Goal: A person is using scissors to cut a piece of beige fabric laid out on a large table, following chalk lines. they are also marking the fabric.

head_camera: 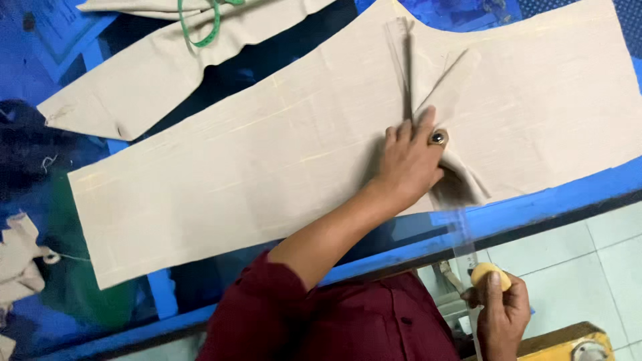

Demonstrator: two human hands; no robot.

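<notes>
Your left hand (pixel 409 160) presses on the big cloth piece (pixel 267 160) on the table (pixel 535 200); smaller piece (pixel 147 67) lies behind-left, tape measure (pixel 200 27) on it.

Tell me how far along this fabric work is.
Done: the large beige fabric piece is cut and carries faint yellow chalk lines. In hand: the left hand presses a folded flap flat, while the right hand holds yellow chalk and a clear ruler off the table edge. Left: a second beige piece lies aside.
</notes>
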